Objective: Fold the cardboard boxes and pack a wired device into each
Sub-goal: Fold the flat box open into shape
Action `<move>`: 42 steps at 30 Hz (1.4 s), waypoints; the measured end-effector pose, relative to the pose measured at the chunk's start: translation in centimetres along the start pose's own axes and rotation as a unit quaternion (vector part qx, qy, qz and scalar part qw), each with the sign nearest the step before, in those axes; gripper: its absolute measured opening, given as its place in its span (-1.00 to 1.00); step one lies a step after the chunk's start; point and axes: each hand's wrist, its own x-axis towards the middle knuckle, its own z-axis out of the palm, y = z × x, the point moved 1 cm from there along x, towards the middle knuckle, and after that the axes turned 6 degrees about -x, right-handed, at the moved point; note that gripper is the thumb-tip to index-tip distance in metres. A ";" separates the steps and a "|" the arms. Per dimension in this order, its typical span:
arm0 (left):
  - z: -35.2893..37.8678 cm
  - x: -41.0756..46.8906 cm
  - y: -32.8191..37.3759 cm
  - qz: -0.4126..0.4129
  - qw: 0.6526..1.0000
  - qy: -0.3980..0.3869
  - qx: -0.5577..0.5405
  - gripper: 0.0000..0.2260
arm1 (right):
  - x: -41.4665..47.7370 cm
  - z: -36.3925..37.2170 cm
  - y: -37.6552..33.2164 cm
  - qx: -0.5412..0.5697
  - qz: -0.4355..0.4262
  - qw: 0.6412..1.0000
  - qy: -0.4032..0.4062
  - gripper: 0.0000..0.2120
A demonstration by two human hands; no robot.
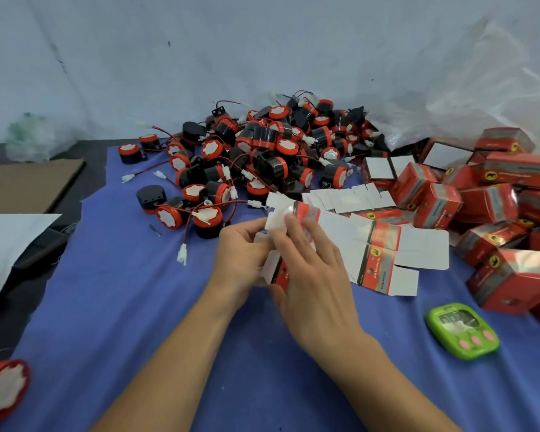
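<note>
Both hands hold one red and white cardboard box [282,213] just above the blue cloth [131,307] at the centre. My left hand [240,257] grips its left side from below. My right hand [309,260] lies over its front, fingers spread on the white flaps. The box is partly folded, with flaps sticking up. A big heap of black and red wired devices [262,151] lies behind it. Flat unfolded boxes [384,247] are fanned out to the right. Folded red boxes [480,198] pile up at the far right.
A green timer [462,330] sits on the cloth at the right. One loose device [3,388] lies at the bottom left corner. A brown cardboard sheet [28,185] and a white bag [10,241] lie at the left. Clear plastic sheeting [480,98] bunches behind the folded boxes.
</note>
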 end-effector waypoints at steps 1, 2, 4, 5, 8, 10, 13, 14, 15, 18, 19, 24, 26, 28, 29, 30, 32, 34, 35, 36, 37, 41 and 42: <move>0.1 -0.1 0.1 0.010 1.000 0.002 0.017 -0.82 | 0.0 0.2 0.0 0.032 -0.007 0.999 -0.004 -0.26; 0.2 -0.2 0.1 0.013 0.999 0.004 0.029 -0.80 | 0.0 0.3 0.1 0.057 -0.003 0.998 -0.010 -0.28; 0.4 -0.3 0.1 0.007 0.999 -0.006 0.034 -0.82 | 0.1 0.4 0.4 0.070 0.011 0.997 -0.018 -0.34; 0.4 -0.3 0.2 0.005 0.999 -0.016 0.033 -0.82 | 0.1 0.4 0.6 0.065 0.013 0.998 -0.016 -0.37; 0.1 -0.3 0.3 0.003 0.999 -0.037 0.040 -0.78 | 0.3 0.2 1.0 0.045 0.011 0.999 -0.010 -0.42; 0.0 -0.3 0.3 -0.003 0.999 -0.038 0.037 -0.74 | 0.3 0.0 1.0 0.037 0.008 0.999 -0.018 -0.44; -0.2 -0.3 0.3 0.009 0.999 -0.022 0.040 -0.72 | 0.3 -0.8 1.4 0.078 0.004 0.997 -0.007 -0.58; -0.3 -0.3 0.2 0.019 0.999 -0.012 0.047 -0.72 | 0.2 -1.1 1.6 0.104 0.007 0.995 0.002 -0.64; -0.4 -0.2 0.0 0.028 0.998 -0.001 0.058 -0.72 | 0.1 -1.6 1.8 0.128 0.012 0.992 0.008 -0.70; -0.2 -0.1 0.0 0.050 0.993 0.045 0.099 -0.69 | -0.1 -2.4 2.4 0.154 0.032 0.987 0.031 -0.79; -0.1 -0.1 0.1 0.052 0.991 0.058 0.109 -0.68 | -0.2 -2.5 2.5 0.157 0.042 0.986 0.029 -0.80; 0.4 0.2 0.4 0.019 0.994 0.057 0.095 -0.64 | -0.3 -2.5 2.6 0.207 0.086 0.975 -0.002 -0.89; 0.5 0.3 1.0 -0.021 0.998 -0.009 0.062 -0.60 | -0.1 -2.6 2.6 0.241 0.118 0.963 0.012 -0.92; 0.4 0.4 1.7 -0.052 0.994 -0.089 0.026 -0.52 | 0.0 -2.6 2.5 0.283 0.145 0.948 0.030 -0.91; 0.3 0.3 2.1 -0.060 0.991 -0.121 0.010 -0.45 | 0.0 -2.6 2.3 0.303 0.153 0.940 0.036 -0.92; 0.2 0.2 2.5 -0.058 0.988 -0.143 -0.001 -0.39 | 0.0 -2.7 2.2 0.319 0.159 0.933 0.040 -0.92; 0.0 0.1 2.9 -0.045 0.986 -0.161 -0.013 -0.32 | 0.1 -2.9 2.0 0.342 0.164 0.924 0.056 -0.91; -0.2 0.0 3.0 -0.041 0.984 -0.170 -0.021 -0.28 | 0.2 -3.1 2.2 0.347 0.168 0.920 0.074 -0.83; -0.3 -0.1 3.0 -0.046 0.984 -0.173 -0.029 -0.26 | 0.3 -3.2 2.4 0.350 0.172 0.917 0.082 -0.80; -0.6 -0.2 3.1 -0.057 0.981 -0.180 -0.034 -0.26 | 0.4 -3.3 2.7 0.357 0.177 0.913 0.091 -0.79; -0.7 -0.4 3.4 -0.066 0.977 -0.199 -0.032 -0.27 | 0.4 -3.2 3.0 0.368 0.181 0.907 0.101 -0.79; 0.4 0.0 4.0 -0.077 0.967 -0.236 0.053 -0.65 | 1.1 -2.3 4.2 0.387 0.214 0.889 0.118 -0.78; 0.6 -0.1 3.5 -0.083 0.964 -0.245 0.066 -0.77 | 1.2 -2.0 4.5 0.388 0.228 0.886 0.112 -0.76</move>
